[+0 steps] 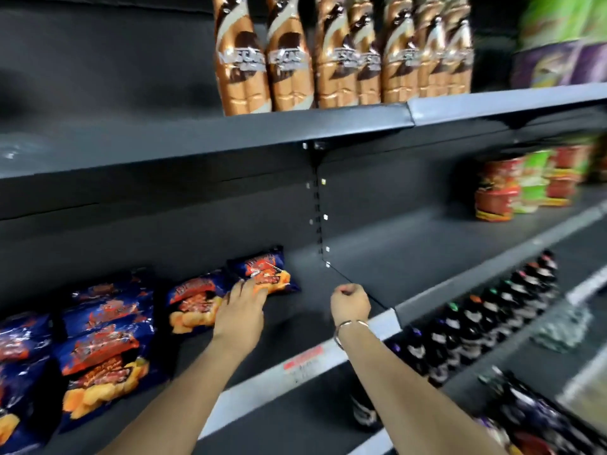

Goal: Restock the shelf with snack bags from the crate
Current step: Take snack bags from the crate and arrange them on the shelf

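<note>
Both my hands reach over the shelf (328, 353): left hand (241, 315) fingers lie straight on a snack bag (262, 270); right hand (349, 303) fingers are curled, holding nothing.

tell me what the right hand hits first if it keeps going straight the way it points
Probably the shelf's dark back panel: the right hand, curled and holding nothing, points over bare shelf, with no bag ahead. Depth is unclear.

Snack bags (19, 372) cut off at left edge; bottles (492, 310) blurred, labels unreadable.
</note>
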`<state>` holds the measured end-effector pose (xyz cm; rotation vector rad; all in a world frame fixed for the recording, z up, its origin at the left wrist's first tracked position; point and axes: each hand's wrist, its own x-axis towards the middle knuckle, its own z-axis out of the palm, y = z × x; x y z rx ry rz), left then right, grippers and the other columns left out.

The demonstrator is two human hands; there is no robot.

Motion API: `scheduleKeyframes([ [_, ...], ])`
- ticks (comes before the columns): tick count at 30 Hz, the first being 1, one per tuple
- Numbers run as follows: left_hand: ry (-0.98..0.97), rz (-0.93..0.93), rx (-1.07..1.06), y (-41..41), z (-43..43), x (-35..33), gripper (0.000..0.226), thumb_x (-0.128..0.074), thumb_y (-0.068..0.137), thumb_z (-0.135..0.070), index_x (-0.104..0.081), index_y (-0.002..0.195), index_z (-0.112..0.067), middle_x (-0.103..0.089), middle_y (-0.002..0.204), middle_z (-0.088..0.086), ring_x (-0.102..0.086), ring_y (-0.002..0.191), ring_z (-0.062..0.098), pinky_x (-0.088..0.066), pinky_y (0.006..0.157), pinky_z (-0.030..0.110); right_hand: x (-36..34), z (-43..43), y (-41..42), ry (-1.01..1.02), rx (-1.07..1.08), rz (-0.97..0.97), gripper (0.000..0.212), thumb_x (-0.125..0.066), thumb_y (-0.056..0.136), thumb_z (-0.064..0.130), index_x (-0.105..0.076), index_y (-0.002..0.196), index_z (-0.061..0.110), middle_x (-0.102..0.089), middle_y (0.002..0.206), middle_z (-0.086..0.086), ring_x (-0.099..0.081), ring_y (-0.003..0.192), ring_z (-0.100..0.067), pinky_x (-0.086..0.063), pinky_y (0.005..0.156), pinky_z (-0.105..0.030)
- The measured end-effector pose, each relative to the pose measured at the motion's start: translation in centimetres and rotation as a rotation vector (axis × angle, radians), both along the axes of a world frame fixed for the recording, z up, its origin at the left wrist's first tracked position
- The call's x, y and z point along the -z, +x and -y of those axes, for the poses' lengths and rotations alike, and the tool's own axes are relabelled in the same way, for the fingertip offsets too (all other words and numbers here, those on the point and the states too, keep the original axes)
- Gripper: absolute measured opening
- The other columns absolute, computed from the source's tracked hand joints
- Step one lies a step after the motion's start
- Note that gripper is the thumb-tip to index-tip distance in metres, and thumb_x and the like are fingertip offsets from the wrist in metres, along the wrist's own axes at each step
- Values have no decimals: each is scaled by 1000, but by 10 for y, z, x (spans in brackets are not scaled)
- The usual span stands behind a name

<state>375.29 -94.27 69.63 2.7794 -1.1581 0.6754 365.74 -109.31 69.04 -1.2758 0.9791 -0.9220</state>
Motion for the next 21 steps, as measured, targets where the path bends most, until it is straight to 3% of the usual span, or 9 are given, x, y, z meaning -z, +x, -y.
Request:
scheduleKeyframes([
  [2, -60, 38, 96, -24, 11, 6, 47, -66, 77, -13, -58, 123, -22, -52, 134, 6, -48, 123, 29, -48, 92, 42, 8, 5, -26, 1, 63, 5, 12, -51, 84, 1, -58, 86, 10, -66, 101, -17, -60, 98, -31, -38, 75, -21],
  [5, -100, 16, 255, -65, 31, 15, 44, -72, 69, -10, -65, 112, -19, -56, 131, 6, -53, 120, 29, -52, 84, 41, 19, 18, -70, -3, 177, -4, 10, -51, 85, 3, -58, 86, 10, -63, 91, -13, -57, 89, -28, -35, 73, -22],
  [8, -134, 25, 409, -107, 50, 22, 48, -82, 53, -9, -69, 98, -20, -64, 118, 4, -63, 107, 27, -57, 68, 35, 34, 38, -116, -6, 268, -33, 12, -52, 84, 3, -61, 92, 5, -64, 97, -16, -59, 96, -28, -41, 82, -26],
  [11, -186, 22, 555, -142, 67, 38, 46, -78, 52, -9, -68, 95, -23, -65, 112, -1, -60, 103, 21, -56, 72, 31, 59, 69, -160, 36, 304, -93, 12, -51, 84, 5, -61, 90, 7, -61, 89, -12, -58, 90, -28, -45, 86, -33],
  [13, -169, -6, 637, -163, 81, 54, 42, -76, 53, -11, -69, 93, -25, -65, 107, -5, -60, 99, 18, -56, 76, 28, 78, 89, -194, 117, 299, -112, 10, -50, 83, 7, -60, 82, 9, -59, 77, -10, -60, 77, -31, -51, 72, -37],
  [15, -84, -48, 683, -179, 97, 71, 38, -78, 52, -14, -70, 87, -27, -65, 99, -7, -64, 92, 16, -57, 71, 26, 97, 107, -224, 218, 263, -130, 16, -49, 86, 9, -53, 71, 12, -51, 64, -9, -49, 54, -24, -42, 49, -27],
  [17, -9, -99, 700, -191, 115, 84, 30, -77, 55, -15, -69, 82, -27, -64, 95, -9, -64, 88, 16, -56, 68, 25, 122, 128, -252, 293, 270, -136, 28, -48, 87, 6, -47, 59, 11, -44, 56, -11, -40, 43, -19, -34, 43, -20],
  [19, 48, -196, 703, -201, 139, 98, 21, -64, 74, -13, -67, 93, -22, -60, 104, -7, -59, 98, 19, -51, 77, 31, 139, 144, -278, 353, 297, -179, 30, -52, 84, 0, -52, 55, 4, -45, 48, -11, -40, 39, -19, -34, 38, -16],
  [21, 104, -277, 688, -209, 168, 112, 27, -46, 88, -15, -62, 108, -21, -53, 116, -6, -49, 111, 19, -45, 85, 34, 149, 157, -300, 378, 325, -249, 28, -51, 83, -5, -52, 56, 0, -52, 52, -14, -46, 33, -19, -30, 27, -11],
])
